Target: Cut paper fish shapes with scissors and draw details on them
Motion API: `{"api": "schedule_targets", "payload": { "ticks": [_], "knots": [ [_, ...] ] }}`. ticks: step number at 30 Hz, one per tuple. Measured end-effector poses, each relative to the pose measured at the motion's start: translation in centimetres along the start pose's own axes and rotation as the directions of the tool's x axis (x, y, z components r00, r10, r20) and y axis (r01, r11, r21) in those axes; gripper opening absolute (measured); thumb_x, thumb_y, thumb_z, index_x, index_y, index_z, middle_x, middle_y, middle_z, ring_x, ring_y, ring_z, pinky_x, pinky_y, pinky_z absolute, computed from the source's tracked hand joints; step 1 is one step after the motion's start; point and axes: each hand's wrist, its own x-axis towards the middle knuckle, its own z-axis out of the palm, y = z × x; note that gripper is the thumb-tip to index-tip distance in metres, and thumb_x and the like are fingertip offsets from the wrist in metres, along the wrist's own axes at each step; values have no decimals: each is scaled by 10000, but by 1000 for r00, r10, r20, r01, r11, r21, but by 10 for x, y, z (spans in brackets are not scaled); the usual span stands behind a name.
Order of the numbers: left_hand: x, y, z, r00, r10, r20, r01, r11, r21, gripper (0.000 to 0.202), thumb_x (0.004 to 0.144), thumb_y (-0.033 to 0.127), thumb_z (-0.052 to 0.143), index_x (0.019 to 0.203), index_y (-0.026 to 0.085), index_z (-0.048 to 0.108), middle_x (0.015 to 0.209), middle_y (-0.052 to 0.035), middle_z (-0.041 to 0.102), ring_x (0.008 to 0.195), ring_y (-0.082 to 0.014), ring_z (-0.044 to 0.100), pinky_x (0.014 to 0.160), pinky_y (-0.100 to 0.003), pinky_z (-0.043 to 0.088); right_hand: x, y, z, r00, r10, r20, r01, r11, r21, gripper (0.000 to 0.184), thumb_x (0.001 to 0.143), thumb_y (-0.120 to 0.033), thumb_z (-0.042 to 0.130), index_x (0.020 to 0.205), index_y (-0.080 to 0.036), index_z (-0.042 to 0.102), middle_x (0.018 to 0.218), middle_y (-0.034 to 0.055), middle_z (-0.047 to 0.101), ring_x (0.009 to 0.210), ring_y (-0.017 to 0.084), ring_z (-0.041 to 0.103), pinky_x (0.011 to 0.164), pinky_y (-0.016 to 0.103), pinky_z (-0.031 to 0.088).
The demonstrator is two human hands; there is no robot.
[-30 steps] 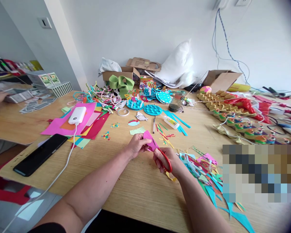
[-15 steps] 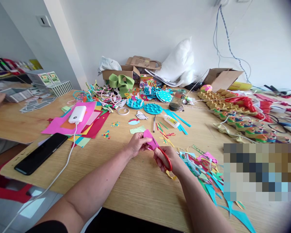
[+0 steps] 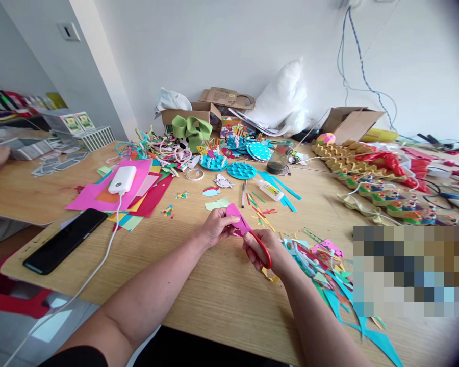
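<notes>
The pink paper (image 3: 233, 210) is held up over the table (image 3: 214, 298), between the two hands and ahead of the torso. The left hand (image 3: 216, 228) is nearer, already on it: thumb and fingers pinch its left edge, closed with little gap. From the right hand (image 3: 277, 252) the paper lies forward and to the left. That hand curls round the red-handled scissors (image 3: 266, 255), whose long axis slants from lower right to upper left, a dark blade showing against the paper; how far the blades are parted cannot be told. Pale green paper (image 3: 216, 203) lies just beyond the left hand, scraps (image 3: 321, 279) beside the right forearm.
</notes>
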Motion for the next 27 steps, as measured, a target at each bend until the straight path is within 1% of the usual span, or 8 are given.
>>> {"api": "schedule_targets", "payload": {
  "ticks": [4,12,18,22,27],
  "knots": [
    [0,0,-1,1000,4,10,-4,1000,9,314,590,377,761,665,154,553,547,22,567,430,-57,469,417,-172,307,0,-1,0,1000,-5,3,5,1000,9,574,667,-726,671,611,-168,546,385,-21,532,273,86,453,293,175,303],
    [0,1,-2,1000,7,-23,-7,1000,16,329,582,388,762,673,159,544,538,27,555,420,-56,456,394,-170,258,0,2,1,1000,-9,-10,9,1000,-3,570,677,-722,664,623,-167,545,387,-25,530,272,83,446,292,176,307],
    [1,1,-2,1000,19,-9,-19,1000,9,321,576,373,764,651,155,541,524,28,545,414,-56,451,394,-177,263,-1,1,0,1000,-8,-2,8,1000,-4,574,691,-733,643,632,-170,546,401,-23,535,283,89,462,303,181,312],
    [1,1,-1,1000,-1,-5,1,1000,8,310,573,354,764,648,152,541,526,27,547,412,-52,451,407,-175,273,-1,2,0,1000,-9,6,9,1000,2,577,703,-735,631,639,-168,554,415,-17,544,293,93,475,314,184,313],
    [0,2,-1,1000,-6,-9,6,1000,2,298,580,343,757,657,152,542,538,23,559,424,-55,468,429,-175,311,-2,2,1,1000,-12,4,12,1000,7,571,708,-727,634,644,-166,550,419,-21,541,297,90,475,314,179,308]
  ]
}}
